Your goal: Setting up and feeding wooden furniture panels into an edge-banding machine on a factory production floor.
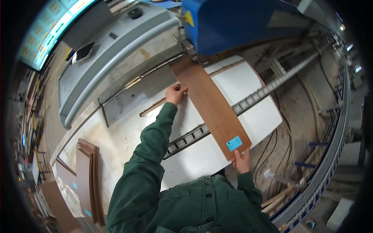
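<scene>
A long brown wood-grain panel (211,105) lies on a white machine table (256,116), its far end under the blue machine housing (233,23). A small blue label (234,143) sits at its near end. My left hand (175,94) rests against the panel's left edge about midway along, fingers curled on it. My right hand (242,160) grips the panel's near corner beside the label. Both arms wear green sleeves.
A grey machine body (112,54) stands at the left. A toothed feed track (248,103) crosses the white table. Several brown panels (87,178) are stacked at the lower left. A roller conveyor (330,155) curves along the right, with cables on the floor.
</scene>
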A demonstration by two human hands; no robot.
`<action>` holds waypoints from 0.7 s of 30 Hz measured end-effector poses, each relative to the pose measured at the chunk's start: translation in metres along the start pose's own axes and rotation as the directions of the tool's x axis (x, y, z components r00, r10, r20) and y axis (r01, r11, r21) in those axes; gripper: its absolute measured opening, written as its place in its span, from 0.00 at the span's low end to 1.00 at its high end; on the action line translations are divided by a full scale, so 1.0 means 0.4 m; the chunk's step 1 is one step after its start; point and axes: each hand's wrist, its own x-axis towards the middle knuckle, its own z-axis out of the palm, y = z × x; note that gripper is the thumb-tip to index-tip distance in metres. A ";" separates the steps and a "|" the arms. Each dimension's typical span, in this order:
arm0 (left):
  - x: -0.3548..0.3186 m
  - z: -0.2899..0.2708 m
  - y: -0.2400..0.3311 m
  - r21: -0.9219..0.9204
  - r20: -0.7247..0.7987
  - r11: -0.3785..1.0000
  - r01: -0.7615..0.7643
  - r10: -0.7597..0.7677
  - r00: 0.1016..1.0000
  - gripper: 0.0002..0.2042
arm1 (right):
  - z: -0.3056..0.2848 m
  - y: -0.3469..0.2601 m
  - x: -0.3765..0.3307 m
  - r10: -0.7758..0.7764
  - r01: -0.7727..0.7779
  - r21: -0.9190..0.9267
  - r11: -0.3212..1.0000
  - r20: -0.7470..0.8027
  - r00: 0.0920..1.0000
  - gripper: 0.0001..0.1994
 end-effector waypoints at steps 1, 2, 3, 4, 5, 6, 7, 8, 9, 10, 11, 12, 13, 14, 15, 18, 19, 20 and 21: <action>0.004 0.008 0.000 0.021 -0.010 0.999 -0.047 0.048 0.999 0.10 | -0.002 0.003 0.005 0.006 -0.005 0.032 0.999 -0.011 1.000 0.36; 0.012 0.005 -0.014 -0.023 -0.029 0.998 -0.051 0.050 0.998 0.10 | 0.006 0.001 0.006 -0.007 0.007 0.021 1.000 0.021 1.000 0.36; 0.013 0.012 -0.013 -0.028 -0.057 0.999 -0.037 0.035 0.998 0.11 | 0.006 -0.004 0.002 -0.023 0.023 0.033 0.999 0.009 1.000 0.33; 0.014 0.015 -0.014 -0.032 -0.082 0.999 -0.023 0.020 0.996 0.11 | 0.008 -0.010 0.001 -0.038 0.038 0.046 0.998 -0.005 0.999 0.30; 0.015 0.020 -0.005 -0.041 -0.092 0.999 -0.021 0.018 0.996 0.11 | 0.006 -0.016 0.002 -0.037 0.037 0.045 0.998 0.000 0.999 0.29; 0.016 0.023 0.002 -0.072 -0.053 0.997 0.023 -0.026 0.998 0.11 | 0.006 -0.018 0.008 -0.041 0.041 0.035 0.999 0.005 0.999 0.29; 0.017 0.025 0.009 -0.101 -0.011 0.993 0.067 -0.069 0.998 0.11 | 0.007 -0.018 0.015 -0.041 0.041 0.033 0.999 0.008 0.999 0.28; 0.016 0.030 0.023 -0.109 -0.011 0.992 0.068 -0.070 0.998 0.11 | 0.007 -0.020 0.019 -0.038 0.038 0.034 0.999 0.007 0.999 0.28; 0.014 0.034 0.038 -0.112 -0.002 0.992 0.063 -0.063 0.998 0.11 | 0.007 -0.024 0.023 -0.040 0.040 0.026 0.999 0.003 0.999 0.28; 0.013 0.042 0.050 -0.115 0.008 0.992 0.057 -0.057 0.998 0.11 | 0.007 -0.030 0.028 -0.034 0.034 0.031 0.999 0.014 0.999 0.27; 0.022 0.038 0.044 -0.120 0.002 0.991 0.056 -0.057 0.998 0.11 | 0.017 -0.039 0.033 -0.031 0.030 0.037 0.999 0.035 0.999 0.26; 0.034 0.038 0.035 -0.117 -0.018 0.993 0.024 -0.026 1.000 0.12 | 0.025 -0.049 0.037 -0.035 0.034 0.033 0.999 0.038 0.999 0.26; 0.046 0.039 0.028 -0.114 -0.037 0.993 -0.010 0.005 0.999 0.12 | 0.031 -0.062 0.039 -0.037 0.035 0.039 0.999 0.039 0.999 0.26; 0.063 0.036 0.011 -0.117 -0.045 0.993 -0.011 0.006 0.999 0.12 | 0.039 -0.070 0.042 -0.039 0.037 0.045 0.998 0.043 0.998 0.26; 0.080 0.033 -0.005 -0.095 -0.059 0.995 -0.025 0.019 0.998 0.13 | 0.042 -0.074 0.049 -0.043 0.041 0.043 0.998 0.050 0.998 0.26; 0.097 0.053 -0.011 -0.105 -0.064 0.994 -0.036 0.029 0.998 0.15 | 0.034 -0.079 0.062 0.011 -0.012 0.019 1.000 0.051 0.999 0.36; 0.097 0.061 -0.007 -0.130 -0.066 0.991 -0.031 0.022 0.998 0.16 | 0.034 -0.080 0.060 0.011 -0.011 0.008 1.000 0.047 0.999 0.37; 0.096 0.065 -0.004 -0.134 -0.065 0.990 -0.032 0.024 0.998 0.16 | 0.035 -0.082 0.058 0.010 -0.010 -0.003 1.000 0.044 0.999 0.38; 0.094 0.066 -0.003 -0.120 -0.071 0.992 -0.038 0.029 0.997 0.16 | 0.037 -0.082 0.058 0.008 -0.007 -0.006 1.000 0.043 0.999 0.38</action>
